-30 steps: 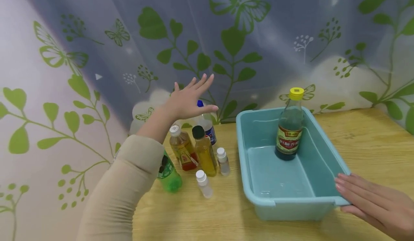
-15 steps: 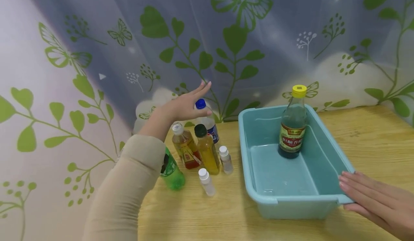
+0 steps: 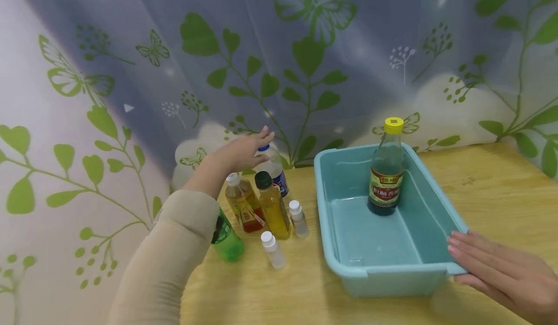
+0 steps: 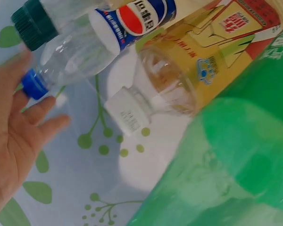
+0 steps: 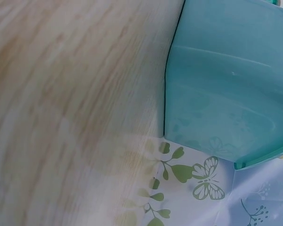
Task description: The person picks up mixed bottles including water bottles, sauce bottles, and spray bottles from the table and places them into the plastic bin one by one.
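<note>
My left hand [image 3: 239, 156] is over the back of the bottle group, its fingers extended around the blue cap of a clear Pepsi bottle [image 3: 279, 178]. In the left wrist view, the blue cap [image 4: 35, 84] sits between thumb and fingers; whether they touch it I cannot tell. Just in front stand a dark-capped bottle of yellow liquid [image 3: 275, 214] and a white-capped drink bottle [image 3: 246, 208]. My right hand [image 3: 505, 271] rests with straight fingers on the near right corner of a teal plastic tub [image 3: 324, 208]. Inside the tub, a yellow-capped vinegar bottle [image 3: 386, 184] stands upright.
A green soda bottle [image 3: 228, 243] stands at the left, partly behind my left sleeve. Two small white-capped bottles [image 3: 273, 251] stand between the group and the tub. Behind the wooden table [image 3: 305, 296] hangs a leaf-patterned curtain [image 3: 348, 97].
My left hand has come down from above the bottles to the blue cap, its spread fingers drawing closer together. The right hand stays on the tub's corner.
</note>
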`<state>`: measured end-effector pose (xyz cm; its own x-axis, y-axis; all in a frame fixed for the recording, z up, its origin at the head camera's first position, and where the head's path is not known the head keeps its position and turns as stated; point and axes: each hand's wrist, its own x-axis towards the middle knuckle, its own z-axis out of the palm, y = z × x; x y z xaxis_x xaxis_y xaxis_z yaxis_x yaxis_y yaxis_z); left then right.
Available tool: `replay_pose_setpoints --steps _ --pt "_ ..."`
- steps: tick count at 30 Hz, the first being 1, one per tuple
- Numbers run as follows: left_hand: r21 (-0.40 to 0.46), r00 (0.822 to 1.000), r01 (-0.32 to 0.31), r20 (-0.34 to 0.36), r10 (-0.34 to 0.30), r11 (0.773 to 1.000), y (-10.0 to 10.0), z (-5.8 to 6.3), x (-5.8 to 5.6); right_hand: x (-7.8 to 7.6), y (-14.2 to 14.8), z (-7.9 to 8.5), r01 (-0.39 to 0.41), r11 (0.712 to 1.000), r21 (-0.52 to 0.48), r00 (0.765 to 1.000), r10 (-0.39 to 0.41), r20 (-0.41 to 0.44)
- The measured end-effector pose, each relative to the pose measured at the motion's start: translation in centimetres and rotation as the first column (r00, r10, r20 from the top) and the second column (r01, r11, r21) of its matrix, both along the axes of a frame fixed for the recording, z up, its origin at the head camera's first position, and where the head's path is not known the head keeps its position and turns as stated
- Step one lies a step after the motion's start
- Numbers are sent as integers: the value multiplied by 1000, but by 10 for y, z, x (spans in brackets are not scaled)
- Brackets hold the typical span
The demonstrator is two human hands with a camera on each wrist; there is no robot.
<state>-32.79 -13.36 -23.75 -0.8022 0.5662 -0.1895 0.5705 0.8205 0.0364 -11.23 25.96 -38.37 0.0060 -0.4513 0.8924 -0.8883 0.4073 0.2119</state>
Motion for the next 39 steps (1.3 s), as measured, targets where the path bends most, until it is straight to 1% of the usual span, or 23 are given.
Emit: replay_pose_setpoints --steps 2,4,7,9,11,14,17,19,23,26,30,33,36,38,39 --pt "29 1000 0 -29 0 1000 -1 -2 1 0 -2 -1 1 1000 -23 1000 -1 -2" --pt "65 998 2 -59 2 998 0 -4 1 0 -3 -1 8 1000 -21 1000 -8 6" --pt "93 995 5 -104 5 996 2 -8 1 3 1 0 50 998 37 998 -52 45" --pt "100 993 1 -119 11 995 3 -10 1 4 4 -1 77 994 72 994 -82 70" --pt "108 992 -10 -123 24 994 3 -12 0 5 5 -1 92 991 92 992 -99 81" --pt "128 990 -14 -139 32 992 2 -15 -2 4 4 0 85 993 85 993 -91 72" --pt "170 989 -10 -146 35 985 2 -19 -5 3 3 1 64 995 74 996 -67 51" --pt "207 988 -2 -149 33 978 2 -22 -7 3 3 1 63 995 80 996 -67 52" --pt "252 989 3 -146 35 968 2 -25 -9 5 6 2 79 990 116 994 -88 68" --pt "254 988 0 -152 40 967 2 -25 -9 6 7 2 90 988 129 992 -101 78" --pt "238 985 12 -171 30 971 2 -25 -8 5 6 2 93 988 120 992 -102 74" --pt "224 981 30 -192 14 974 1 -25 -8 4 5 3 89 990 111 993 -96 63" --pt "248 975 63 -221 -6 967 1 -25 -9 3 5 3 86 990 112 994 -93 58" --pt "273 961 104 -274 -26 956 1 -24 -10 3 5 2 80 990 112 995 -86 53" --pt "288 951 129 -308 -35 949 1 -24 -10 3 5 1 79 990 113 995 -85 53"
